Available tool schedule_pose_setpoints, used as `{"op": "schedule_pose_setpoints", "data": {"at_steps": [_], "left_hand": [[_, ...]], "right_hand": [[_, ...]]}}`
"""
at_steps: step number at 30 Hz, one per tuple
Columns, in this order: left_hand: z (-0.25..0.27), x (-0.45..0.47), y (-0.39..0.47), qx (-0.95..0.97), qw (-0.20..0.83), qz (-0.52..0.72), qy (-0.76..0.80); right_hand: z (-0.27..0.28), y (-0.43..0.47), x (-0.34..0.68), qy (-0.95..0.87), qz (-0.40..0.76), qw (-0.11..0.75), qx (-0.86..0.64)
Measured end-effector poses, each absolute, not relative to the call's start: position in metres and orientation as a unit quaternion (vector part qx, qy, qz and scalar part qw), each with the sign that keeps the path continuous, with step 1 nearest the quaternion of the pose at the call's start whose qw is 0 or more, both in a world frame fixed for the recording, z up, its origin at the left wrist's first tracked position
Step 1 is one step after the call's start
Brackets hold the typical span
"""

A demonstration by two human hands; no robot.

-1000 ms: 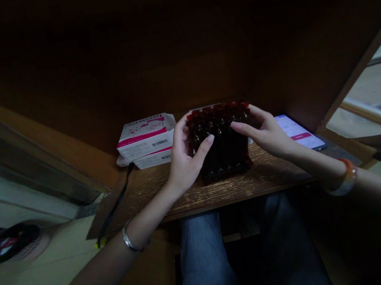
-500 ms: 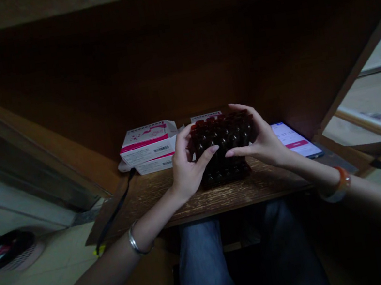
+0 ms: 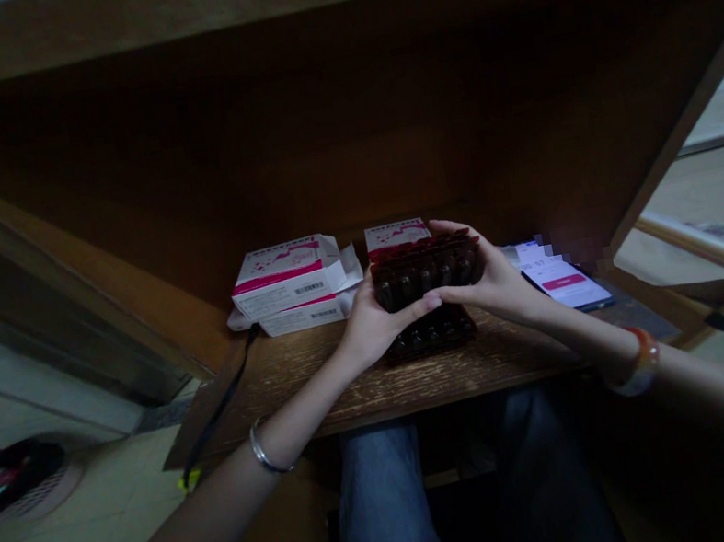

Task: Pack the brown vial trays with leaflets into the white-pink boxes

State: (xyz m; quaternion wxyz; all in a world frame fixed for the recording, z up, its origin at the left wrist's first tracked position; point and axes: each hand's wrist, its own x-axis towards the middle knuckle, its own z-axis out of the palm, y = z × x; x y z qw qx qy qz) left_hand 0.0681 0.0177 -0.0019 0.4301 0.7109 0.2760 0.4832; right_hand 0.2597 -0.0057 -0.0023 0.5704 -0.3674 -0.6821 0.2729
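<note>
A stack of dark red-brown blister packs (image 3: 429, 276) with rounded bulges is held between my two hands, tilted with the bulges facing me. My left hand (image 3: 381, 319) closes on its left end, thumb along the lower front edge. My right hand (image 3: 489, 276) grips the right end, fingers over the back, and the two thumb tips meet in the middle. Just beneath lies more of the same dark blister packing (image 3: 432, 330) on the wooden surface. Behind the stack sits a white and pink carton (image 3: 398, 234), partly hidden.
To the left, two white and pink cartons (image 3: 283, 276) are stacked, the upper one with an open end flap. A lit phone (image 3: 563, 277) lies at the right. A black strap (image 3: 222, 408) hangs over the left edge. Wooden panels enclose the back and sides.
My hands have drawn closer together and the thumbs now touch. The held stack has tipped and sits slightly lower, uncovering more of the carton behind it.
</note>
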Motion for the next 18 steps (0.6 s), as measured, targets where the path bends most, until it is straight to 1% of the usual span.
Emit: {"op": "schedule_pose_setpoints", "data": {"at_steps": [2,5,10,15,16,18], "left_hand": [[0.0,0.069,0.014,0.694,0.447,0.483,0.292],[0.001,0.067,0.01,0.686,0.437,0.494,0.309],[0.0,0.063,0.015,0.694,0.461,0.456,0.314],[-0.003,0.063,0.019,0.684,0.449,0.461,0.344],[-0.004,0.063,0.018,0.678,0.446,0.47,0.346],[-0.006,0.063,0.017,0.667,0.437,0.493,0.349]], "right_hand": [[-0.001,-0.007,0.259,-0.679,0.286,0.571,-0.362],[-0.001,-0.008,0.257,-0.669,0.303,0.58,-0.353],[-0.005,-0.008,0.252,-0.624,0.354,0.575,-0.394],[-0.002,-0.008,0.256,-0.665,0.351,0.525,-0.4],[0.003,-0.009,0.26,-0.683,0.352,0.505,-0.393],[0.016,-0.01,0.274,-0.73,0.357,0.441,-0.381]]}}
